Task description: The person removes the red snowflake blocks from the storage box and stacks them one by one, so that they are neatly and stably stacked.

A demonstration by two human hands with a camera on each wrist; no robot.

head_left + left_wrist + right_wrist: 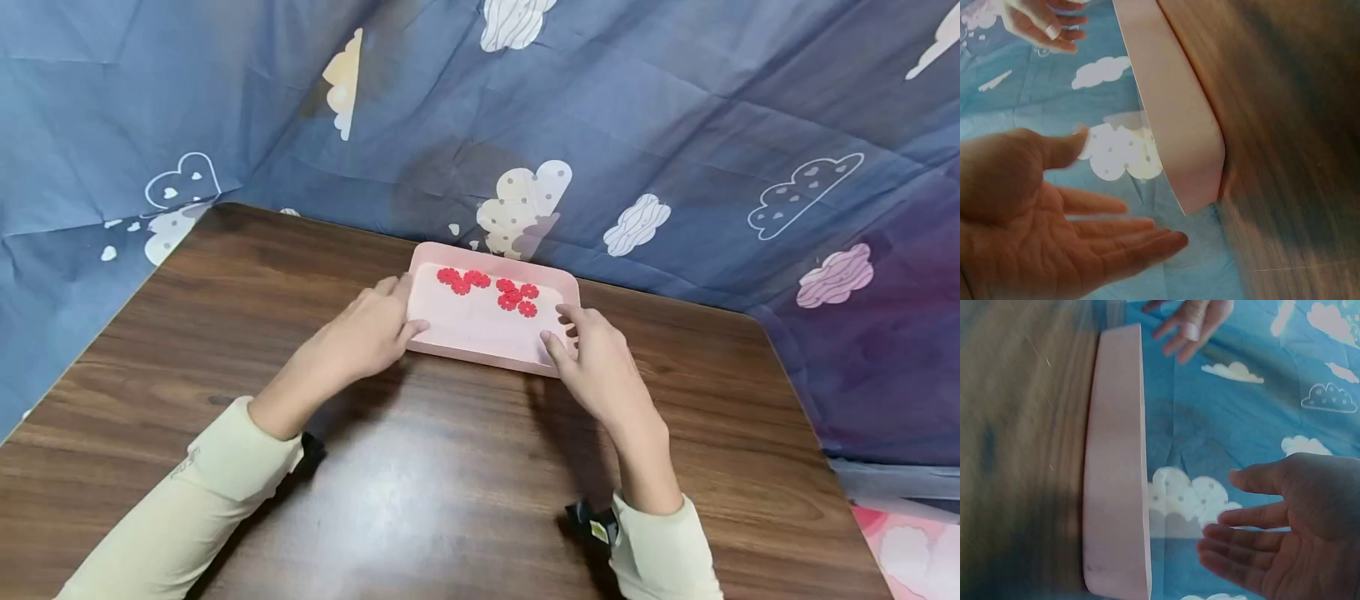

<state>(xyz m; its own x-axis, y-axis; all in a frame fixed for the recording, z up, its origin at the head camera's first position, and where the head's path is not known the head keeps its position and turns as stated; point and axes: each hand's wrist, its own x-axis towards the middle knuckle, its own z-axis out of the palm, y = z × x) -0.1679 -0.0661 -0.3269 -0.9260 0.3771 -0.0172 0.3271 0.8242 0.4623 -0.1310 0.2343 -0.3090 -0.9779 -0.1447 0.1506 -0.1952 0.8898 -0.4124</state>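
Note:
A shallow pink tray (480,325) rests at the table's far side. Inside it lie small red flower-shaped pieces in two loose groups, one left of centre (461,280) and one to the right (517,297). My left hand (367,329) is at the tray's left end, thumb by the near corner. In the left wrist view its fingers are extended beside the tray wall (1179,119), with a gap. At the right end hovers my right hand (600,358), fingers slightly bent. The right wrist view shows that hand (1291,525) apart from the tray wall (1116,462), holding nothing.
The brown wood-grain table (420,483) extends around the tray. Behind it hangs a blue cloth (420,108) with cloud prints, close to the tray's back edge. A pink patterned surface (911,554) shows at the lower right, beyond the table.

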